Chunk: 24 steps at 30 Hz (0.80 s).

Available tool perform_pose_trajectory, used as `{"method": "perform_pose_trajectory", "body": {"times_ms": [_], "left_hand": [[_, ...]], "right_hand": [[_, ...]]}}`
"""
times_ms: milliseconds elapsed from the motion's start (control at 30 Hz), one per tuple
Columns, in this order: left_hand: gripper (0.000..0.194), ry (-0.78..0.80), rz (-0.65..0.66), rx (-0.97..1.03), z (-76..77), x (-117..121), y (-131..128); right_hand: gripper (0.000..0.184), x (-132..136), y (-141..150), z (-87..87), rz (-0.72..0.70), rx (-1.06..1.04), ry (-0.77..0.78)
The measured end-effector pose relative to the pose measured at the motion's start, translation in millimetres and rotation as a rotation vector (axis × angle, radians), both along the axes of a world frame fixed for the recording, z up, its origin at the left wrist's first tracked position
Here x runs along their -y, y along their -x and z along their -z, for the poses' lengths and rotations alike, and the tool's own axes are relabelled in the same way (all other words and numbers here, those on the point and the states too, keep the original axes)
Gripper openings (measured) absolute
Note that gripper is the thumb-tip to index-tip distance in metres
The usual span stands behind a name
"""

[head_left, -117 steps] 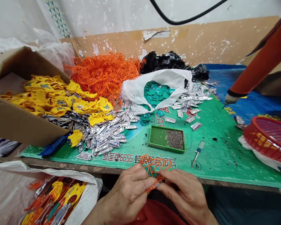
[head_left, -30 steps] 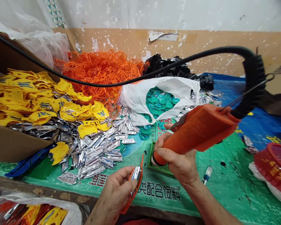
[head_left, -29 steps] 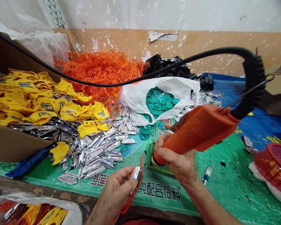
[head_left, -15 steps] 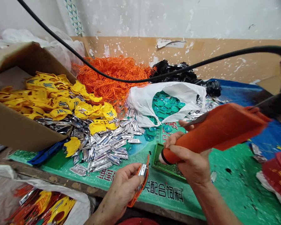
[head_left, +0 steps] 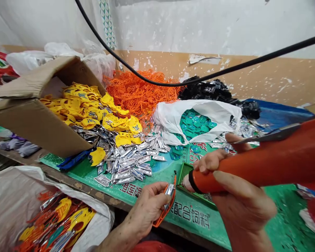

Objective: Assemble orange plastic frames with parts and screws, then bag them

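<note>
Low at centre, my left hand (head_left: 153, 204) pinches a thin orange plastic frame (head_left: 162, 217) with a shiny silver plate (head_left: 169, 190) against it. My right hand (head_left: 233, 185) is wrapped around a thick orange-sleeved power screwdriver (head_left: 267, 159) with a metal lever (head_left: 270, 135) along its top. Its pale nose, behind a black band, points left and down over a green perforated tray (head_left: 185, 169). The bit is not visible. The nose and the orange frame are apart. Behind my left hand lies a heap of silver plates (head_left: 131, 164).
A tipped cardboard box (head_left: 41, 127) spills yellow plastic parts (head_left: 81, 105). Behind are orange frames (head_left: 144, 91) and black parts (head_left: 212, 89). A white bag (head_left: 168, 117) holds green pieces (head_left: 194, 122). Mixed parts fill a sack (head_left: 23, 178) at lower left. A black cable (head_left: 225, 75) hangs across.
The view has shifted left, so the table's things sit further right. The screwdriver's body now reaches the right edge. Both hands keep their holds.
</note>
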<state>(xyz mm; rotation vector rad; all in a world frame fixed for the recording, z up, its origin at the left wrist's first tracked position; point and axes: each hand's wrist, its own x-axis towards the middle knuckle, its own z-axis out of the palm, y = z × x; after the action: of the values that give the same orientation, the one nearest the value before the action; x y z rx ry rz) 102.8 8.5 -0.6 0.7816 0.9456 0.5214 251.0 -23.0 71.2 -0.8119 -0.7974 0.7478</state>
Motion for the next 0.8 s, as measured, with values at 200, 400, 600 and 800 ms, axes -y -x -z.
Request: {"method": "perform_pose_trajectory", "body": {"times_ms": [200, 400, 600, 800], "left_hand": [[0.015, -0.035, 0.037, 0.041, 5.3, 0.9, 1.3], [0.023, -0.037, 0.038, 0.017, 8.1, 1.2, 1.7], [0.027, -0.041, 0.041, 0.018, 6.4, 1.5, 0.8], [0.027, -0.021, 0.044, 0.035, 6.7, 2.4, 0.4]], "right_hand": [[0.044, -2.0, 8.1, 7.6, -0.041, 0.016, 0.001], [0.048, -2.9, 8.9, 12.5, -0.052, 0.014, 0.006], [0.050, -2.3, 10.2, 11.9, -0.050, 0.013, 0.021], [0.049, -0.8, 11.4, 13.0, -0.042, 0.023, 0.047]]}}
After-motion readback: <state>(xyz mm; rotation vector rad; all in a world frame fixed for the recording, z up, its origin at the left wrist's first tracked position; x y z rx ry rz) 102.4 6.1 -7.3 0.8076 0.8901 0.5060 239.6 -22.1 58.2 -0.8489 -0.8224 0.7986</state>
